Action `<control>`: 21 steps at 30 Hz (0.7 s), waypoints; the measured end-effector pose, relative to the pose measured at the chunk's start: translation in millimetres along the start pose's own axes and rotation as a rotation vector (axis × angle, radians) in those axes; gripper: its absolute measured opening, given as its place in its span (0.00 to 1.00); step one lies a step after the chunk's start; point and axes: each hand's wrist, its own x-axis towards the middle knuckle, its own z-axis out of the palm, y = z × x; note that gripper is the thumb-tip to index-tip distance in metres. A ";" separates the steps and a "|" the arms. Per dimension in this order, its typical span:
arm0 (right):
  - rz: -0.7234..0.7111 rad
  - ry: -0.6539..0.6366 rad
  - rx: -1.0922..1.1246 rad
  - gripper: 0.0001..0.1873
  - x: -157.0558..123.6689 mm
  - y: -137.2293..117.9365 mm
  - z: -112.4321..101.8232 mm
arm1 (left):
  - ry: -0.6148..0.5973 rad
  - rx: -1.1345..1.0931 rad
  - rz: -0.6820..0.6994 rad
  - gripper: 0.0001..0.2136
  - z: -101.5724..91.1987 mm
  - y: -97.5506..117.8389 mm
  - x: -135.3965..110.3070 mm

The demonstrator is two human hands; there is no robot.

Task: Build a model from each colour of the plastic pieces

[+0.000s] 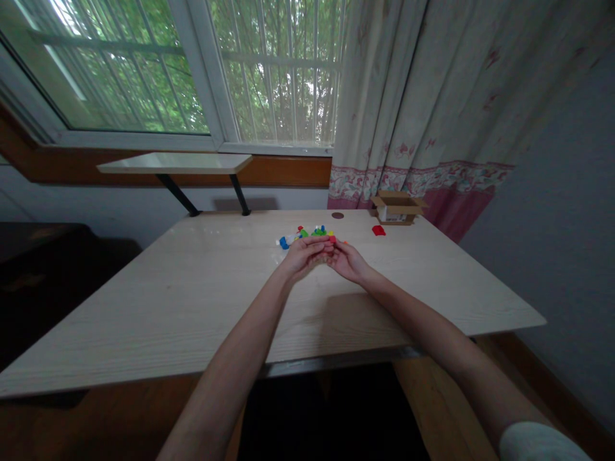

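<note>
Head view: a pale table (168, 320) spans the middle of the frame, beneath the window (283, 83) at upper left and centre. A cardboard box (393, 214) sits right of centre, near the table's back edge. At the centre, the left hand (303, 256) and the right hand (350, 262) come together, fingers curved, around a small red piece (332, 239) at their fingertips; which of them grips it, I cannot tell. Just beyond the left hand lie green pieces (319, 232) and a blue piece (283, 242); another red piece (379, 230) lies alone in front of the box. The red piece at the fingertips looks like light, stiff plastic, probably smooth and a little slippery but hardly fragile; pinching its opposite sides with thumb and forefinger should suit it best.
</note>
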 end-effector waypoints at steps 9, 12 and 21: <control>-0.113 0.004 -0.048 0.05 -1.8 -2.4 3.2 | 0.062 -0.015 0.071 0.12 0.8 1.0 -0.3; -0.142 0.007 -0.070 0.07 -2.1 -2.4 3.4 | 0.092 -0.018 0.082 0.14 0.1 -0.5 0.5; -0.144 -0.002 -0.100 0.09 -4.1 -4.3 6.0 | 0.143 0.000 0.098 0.14 -2.3 -0.5 3.7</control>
